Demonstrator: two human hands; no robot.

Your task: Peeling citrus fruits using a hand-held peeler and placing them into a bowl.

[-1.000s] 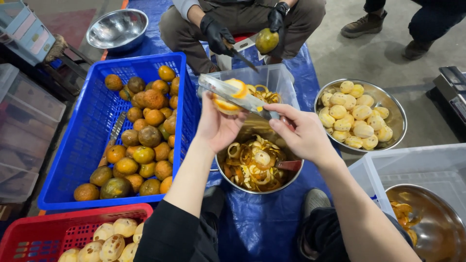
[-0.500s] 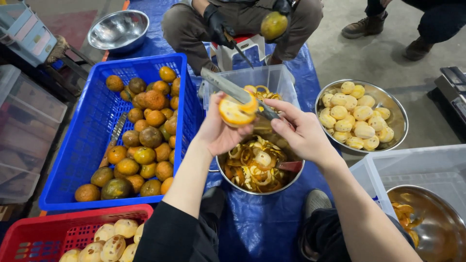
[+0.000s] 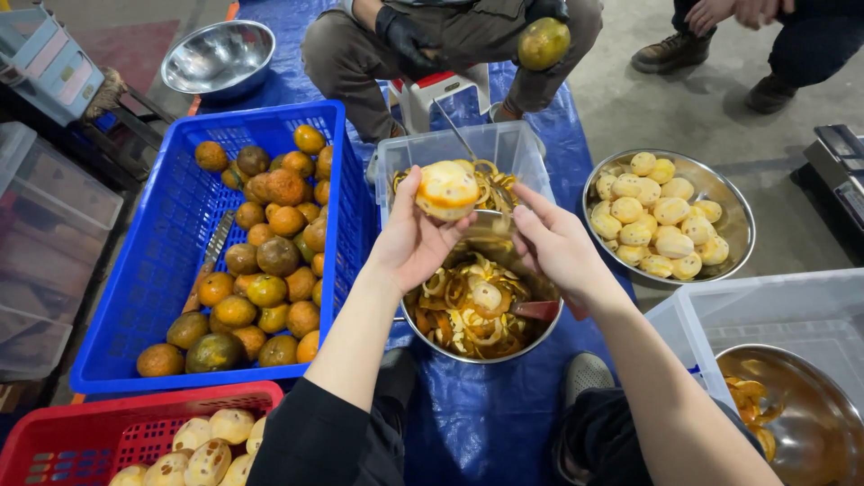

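Currently, a mostly peeled orange (image 3: 447, 189) is being gripped by the left hand (image 3: 416, 236) above the steel peel bowl (image 3: 482, 310), while the right hand (image 3: 555, 241), fingers curled loosely, is being held just beside it.

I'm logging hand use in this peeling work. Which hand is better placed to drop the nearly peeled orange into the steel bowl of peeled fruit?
Probably the left hand: it already grips the nearly peeled orange. The right hand is closer to the steel bowl but seems to hold a tool.
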